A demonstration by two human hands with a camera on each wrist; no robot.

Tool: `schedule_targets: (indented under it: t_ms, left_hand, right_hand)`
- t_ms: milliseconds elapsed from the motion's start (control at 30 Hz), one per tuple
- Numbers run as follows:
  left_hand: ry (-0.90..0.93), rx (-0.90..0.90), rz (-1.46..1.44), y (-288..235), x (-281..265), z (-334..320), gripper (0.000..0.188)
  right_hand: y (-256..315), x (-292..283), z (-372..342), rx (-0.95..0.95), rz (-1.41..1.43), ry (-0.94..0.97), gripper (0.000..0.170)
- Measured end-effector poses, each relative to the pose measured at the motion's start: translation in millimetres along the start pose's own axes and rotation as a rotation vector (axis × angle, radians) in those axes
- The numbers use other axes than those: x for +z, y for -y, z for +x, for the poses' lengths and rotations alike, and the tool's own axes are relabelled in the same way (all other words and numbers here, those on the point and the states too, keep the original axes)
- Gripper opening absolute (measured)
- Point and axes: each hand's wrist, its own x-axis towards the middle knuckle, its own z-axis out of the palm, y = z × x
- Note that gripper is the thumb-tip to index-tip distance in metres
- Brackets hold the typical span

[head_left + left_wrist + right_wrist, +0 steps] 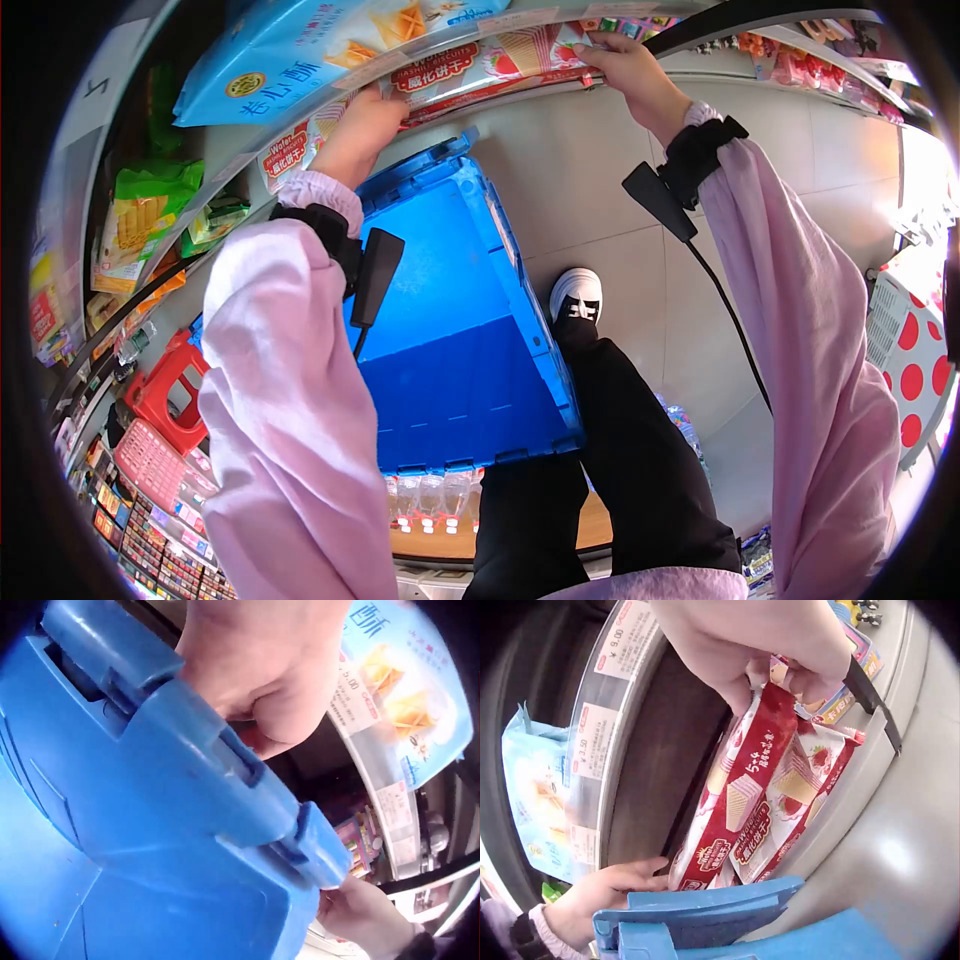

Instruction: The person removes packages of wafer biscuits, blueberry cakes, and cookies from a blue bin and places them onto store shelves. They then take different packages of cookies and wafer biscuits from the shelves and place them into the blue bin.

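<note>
A long red-and-white packet of wafer biscuits point(739, 795) with strawberry pictures lies tilted along the low shelf. In the head view my right hand point(635, 80) is at its right end; the right wrist view shows that hand point(761, 645) pinching the packet's upper end between thumb and fingers. My left hand point(365, 130) holds the packet's opposite end, thumb and forefinger at the corner. Another wafer packet point(784, 799) lies close alongside. In the left wrist view, the left hand's point(262, 667) fingertips are mostly hidden behind the blue crate's rim point(217, 780).
The open blue crate point(430, 400) stands between my arms, close against the shelf. Above the wafers, a blue snack bag point(290, 60) sits on a higher shelf with price tags point(592, 742). More wafers point(285, 155) lie left of my left hand. A red stool point(170, 395) is at left.
</note>
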Motion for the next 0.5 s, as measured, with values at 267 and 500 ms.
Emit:
schedule_targets:
  t_ms: [267,500]
  left_hand:
    - [0.183,-0.18,0.072,12.3,-4.2,36.7,0.056]
    - [0.197,-0.278,-0.177,19.2,0.9,45.3,0.053]
  right_hand:
    - [-27.6,16.6,37.9,-0.104,-0.556,-0.058,0.047]
    - [-49.5,16.8,35.8,-0.111,-0.4,-0.001,0.043]
